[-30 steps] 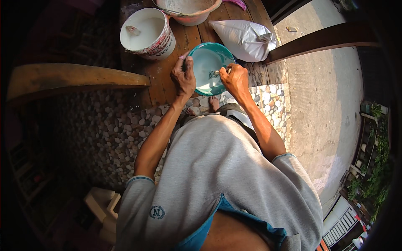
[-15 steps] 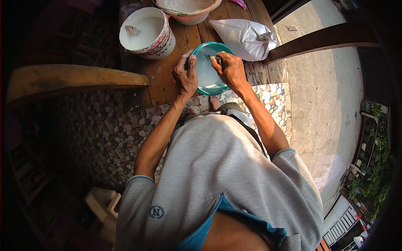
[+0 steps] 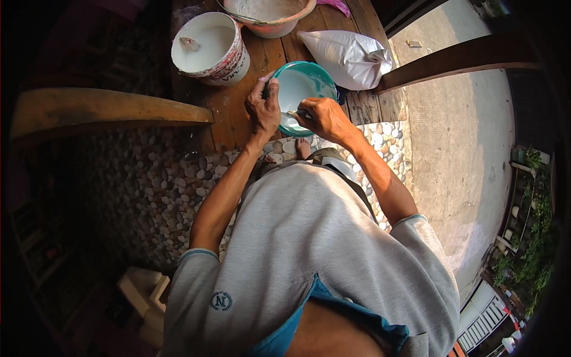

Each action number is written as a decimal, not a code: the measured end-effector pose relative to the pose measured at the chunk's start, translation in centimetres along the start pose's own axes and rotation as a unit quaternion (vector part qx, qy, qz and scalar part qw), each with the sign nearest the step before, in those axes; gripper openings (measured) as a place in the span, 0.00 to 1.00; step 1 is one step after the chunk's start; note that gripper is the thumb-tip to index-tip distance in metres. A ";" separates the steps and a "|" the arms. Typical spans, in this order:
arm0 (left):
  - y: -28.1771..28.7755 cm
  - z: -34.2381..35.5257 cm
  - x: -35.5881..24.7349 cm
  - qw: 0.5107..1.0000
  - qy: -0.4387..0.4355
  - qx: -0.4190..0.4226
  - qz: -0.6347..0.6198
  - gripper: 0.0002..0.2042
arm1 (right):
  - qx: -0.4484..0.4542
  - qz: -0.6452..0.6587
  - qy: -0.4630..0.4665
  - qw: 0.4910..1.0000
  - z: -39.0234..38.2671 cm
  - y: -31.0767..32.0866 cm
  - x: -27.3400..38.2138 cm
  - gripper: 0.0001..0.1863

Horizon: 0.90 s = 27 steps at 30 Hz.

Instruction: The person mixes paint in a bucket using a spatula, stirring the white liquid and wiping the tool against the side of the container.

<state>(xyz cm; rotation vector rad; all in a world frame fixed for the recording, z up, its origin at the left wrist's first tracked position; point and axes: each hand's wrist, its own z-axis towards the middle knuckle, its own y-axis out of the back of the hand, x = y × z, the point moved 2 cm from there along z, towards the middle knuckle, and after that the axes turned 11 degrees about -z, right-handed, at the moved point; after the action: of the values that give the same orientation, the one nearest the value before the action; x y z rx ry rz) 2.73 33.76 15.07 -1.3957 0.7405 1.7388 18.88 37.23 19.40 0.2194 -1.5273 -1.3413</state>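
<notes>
A teal bowl [image 3: 331,80] with white, milky liquid in it sits near the front edge of a wooden table. My left hand [image 3: 263,110] is closed on the bowl's left rim, thumb on top and fingers around the outside. In my right hand [image 3: 324,119], closed fingers grip a short, thin tool [image 3: 288,114] above the near side of the bowl. The tool's exposed end points left toward my left thumb; its exact kind is too small to tell, and the rest of it is hidden by my fingers.
On the wooden table [image 3: 267,50] a white bucket [image 3: 237,70] of white liquid stands left of the bowl. Beyond is a wide basin [image 3: 276,28] with whitish residue. A tied white sack [image 3: 348,59] lies to the right. Curved wooden beams [image 3: 113,111] flank the table.
My right hand has moved from the far right part of the bowl to its near side, and the tool's end now points left. My left hand stays on the rim.
</notes>
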 end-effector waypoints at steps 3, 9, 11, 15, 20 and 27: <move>0.4 0.1 0.2 1.000 0.002 -0.005 0.007 0.18 | -0.001 -0.018 -0.054 0.998 -0.3 0.3 -0.8 0.13; 0.7 0.0 0.4 1.000 0.008 -0.017 0.017 0.18 | -0.053 -0.090 -0.137 0.985 -0.3 0.0 -1.6 0.12; 0.7 -0.1 0.2 1.000 0.013 -0.017 0.018 0.18 | -0.070 -0.096 -0.129 0.985 -0.1 0.1 -2.0 0.12; 0.6 -0.2 -0.6 0.999 0.045 0.010 0.009 0.17 | -0.088 -0.095 -0.087 0.988 0.4 0.5 -2.6 0.09; 0.5 -0.4 -0.5 0.999 0.049 0.016 0.017 0.16 | -0.082 -0.119 -0.037 0.989 1.1 0.7 -2.8 0.09; 0.5 -0.2 0.6 1.000 -0.003 -0.020 0.008 0.17 | -0.061 -0.155 -0.089 0.982 0.5 0.7 -3.3 0.10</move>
<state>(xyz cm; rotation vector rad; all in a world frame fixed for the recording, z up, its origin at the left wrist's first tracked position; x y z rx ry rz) 2.31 33.46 14.41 -1.4133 0.7196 1.7790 20.29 40.06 18.16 0.2749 -1.5976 -1.7357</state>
